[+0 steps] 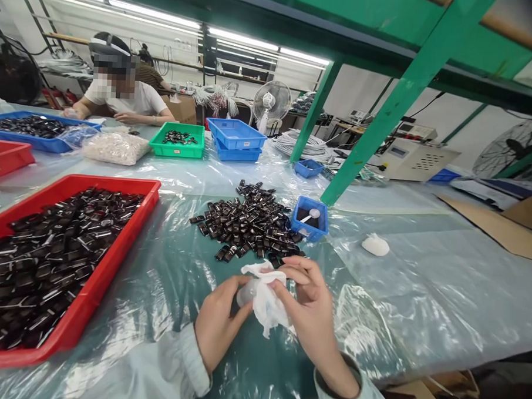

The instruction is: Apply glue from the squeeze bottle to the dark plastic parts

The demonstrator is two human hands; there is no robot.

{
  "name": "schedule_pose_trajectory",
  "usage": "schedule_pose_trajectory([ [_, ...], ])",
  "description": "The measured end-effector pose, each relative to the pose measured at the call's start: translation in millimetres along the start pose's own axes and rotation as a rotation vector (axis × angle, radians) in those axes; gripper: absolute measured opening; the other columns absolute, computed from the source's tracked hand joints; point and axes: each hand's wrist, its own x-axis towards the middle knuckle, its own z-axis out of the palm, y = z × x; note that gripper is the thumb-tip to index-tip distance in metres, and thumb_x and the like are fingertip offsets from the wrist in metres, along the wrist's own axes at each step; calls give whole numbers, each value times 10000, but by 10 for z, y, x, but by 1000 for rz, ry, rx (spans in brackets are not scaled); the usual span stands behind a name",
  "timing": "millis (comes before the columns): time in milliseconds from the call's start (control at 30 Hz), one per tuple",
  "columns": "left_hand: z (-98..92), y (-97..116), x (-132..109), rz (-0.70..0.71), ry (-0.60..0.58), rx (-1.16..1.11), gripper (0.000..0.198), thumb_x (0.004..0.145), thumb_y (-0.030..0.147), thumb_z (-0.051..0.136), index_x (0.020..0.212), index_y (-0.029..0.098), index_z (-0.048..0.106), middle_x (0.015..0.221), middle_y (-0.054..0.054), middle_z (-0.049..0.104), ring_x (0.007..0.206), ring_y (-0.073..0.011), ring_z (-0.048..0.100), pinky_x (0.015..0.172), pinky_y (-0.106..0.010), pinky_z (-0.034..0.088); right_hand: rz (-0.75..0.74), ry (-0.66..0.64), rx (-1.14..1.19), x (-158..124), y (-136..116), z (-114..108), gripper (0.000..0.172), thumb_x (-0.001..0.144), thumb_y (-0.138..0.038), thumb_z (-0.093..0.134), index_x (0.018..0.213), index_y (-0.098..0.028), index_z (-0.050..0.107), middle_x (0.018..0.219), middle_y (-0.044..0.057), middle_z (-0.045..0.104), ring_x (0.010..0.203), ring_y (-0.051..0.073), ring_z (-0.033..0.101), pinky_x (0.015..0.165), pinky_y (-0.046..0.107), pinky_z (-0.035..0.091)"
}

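Observation:
My left hand (pixel 219 324) and my right hand (pixel 309 310) meet over the plastic-covered table, both closed on a crumpled white cloth (pixel 265 299). The cloth wraps something small that I cannot make out. Just beyond my hands lies a loose pile of small black glossy parts (pixel 247 219). A small blue box (pixel 310 218) with a white spoon in it stands at the pile's right edge.
A big red tray (pixel 113 257) full of black parts sits at my left. A white lump (pixel 375 244) lies to the right. Farther back are green (pixel 179 148) and blue trays (pixel 236 133), a green post (pixel 375 128), and a person seated across the table.

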Motion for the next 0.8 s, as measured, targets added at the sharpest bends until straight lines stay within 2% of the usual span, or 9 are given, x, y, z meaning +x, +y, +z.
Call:
schedule_pose_trajectory([
  [233, -3, -16, -16, -24, -10, 5, 160, 861, 271, 487, 1010, 216, 504, 1070, -103, 669, 957, -267, 632, 794, -398, 499, 9, 9, -18, -27, -56, 42, 206, 766, -188, 663, 936, -256, 568, 772, 1, 699, 753, 195, 680, 563, 253, 510],
  [367, -25, 17, -13, -30, -26, 3, 194, 875, 328, 521, 1037, 222, 515, 1076, -89, 665, 961, -256, 627, 810, -389, 494, -45, 110, 11, 33, -175, -42, 238, 758, -234, 681, 955, -255, 549, 817, 22, 720, 701, 190, 688, 495, 243, 496],
  [433, -39, 41, -13, -42, -36, 5, 217, 881, 360, 533, 1055, 231, 522, 1074, -73, 667, 953, -243, 630, 812, -374, 496, -118, 258, -52, 204, -246, -229, 259, 770, -286, 675, 982, -244, 531, 802, 34, 722, 627, 187, 683, 473, 258, 497],
  [467, -45, 51, -14, -50, -42, 5, 223, 883, 368, 534, 1062, 236, 525, 1074, -67, 668, 947, -238, 633, 803, -364, 501, -186, 387, -151, 330, -263, -366, 280, 777, -324, 665, 1000, -232, 525, 768, 35, 711, 596, 186, 672, 482, 274, 505],
  [500, -49, 60, -15, -56, -47, 5, 227, 884, 372, 532, 1067, 239, 527, 1074, -63, 668, 944, -235, 635, 791, -355, 507, -239, 516, -292, 475, -261, -528, 298, 795, -363, 640, 1025, -219, 519, 774, 47, 699, 627, 198, 678, 524, 302, 519],
  [567, -52, 71, -18, -66, -56, 3, 238, 886, 375, 526, 1082, 242, 525, 1082, -60, 665, 954, -238, 638, 771, -345, 518, -267, 636, -398, 772, -189, -888, 343, 803, -363, 632, 1075, -205, 496, 925, 107, 670, 874, 242, 665, 744, 392, 503],
  [633, -50, 75, -18, -70, -58, -3, 248, 886, 370, 520, 1098, 240, 522, 1083, -61, 663, 970, -244, 636, 777, -353, 523, -236, 622, -494, 993, -43, -1222, 326, 755, -348, 674, 1001, -178, 544, 1073, 192, 630, 1062, 316, 592, 909, 480, 400],
  [700, -47, 74, -16, -68, -54, -9, 252, 891, 359, 509, 1112, 238, 520, 1080, -61, 661, 972, -248, 636, 796, -376, 523, -188, 539, -579, 1068, 136, -1440, 420, 614, -334, 783, 934, -146, 586, 1171, 285, 577, 1175, 435, 493, 945, 559, 331],
  [800, -39, 73, -15, -61, -40, -20, 269, 894, 354, 502, 1136, 237, 518, 1078, -62, 662, 956, -248, 639, 805, -402, 529, -199, 458, -662, 913, 351, -1458, 564, 625, -401, 764, 1073, -111, 580, 1440, 321, 303, 1355, 480, 196, 1008, 641, 178],
])
